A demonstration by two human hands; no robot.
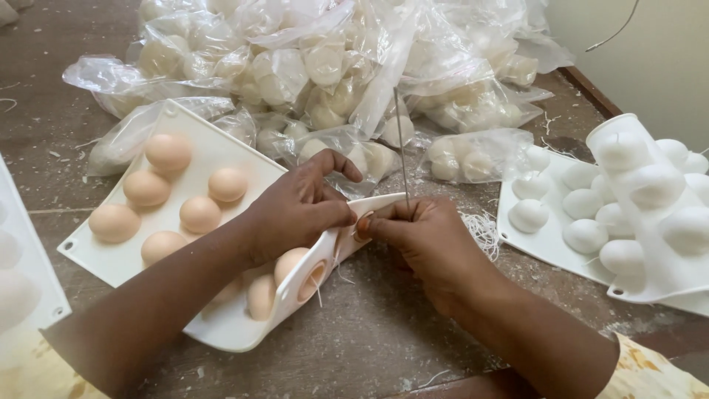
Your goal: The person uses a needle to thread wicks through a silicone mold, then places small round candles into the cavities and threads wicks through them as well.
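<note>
A white flexible mould tray (198, 151) with several egg-shaped bulges, tan-coloured, lies upside down on the table. My left hand (299, 210) grips its right edge and folds it upward, showing round openings underneath. My right hand (421, 240) pinches a long thin metal needle (400, 140) that stands nearly upright, its lower end at the folded edge of the mould. Thin pale string ends stick out of the mould near my fingers.
A heap of clear plastic bags (332, 66) filled with pale egg-shaped pieces lies behind. Stacked white moulds (635, 199) sit at the right, another white mould (22, 273) at the left edge. A tuft of white string (484, 230) lies beside my right hand. The wooden table (384, 332) is dusty.
</note>
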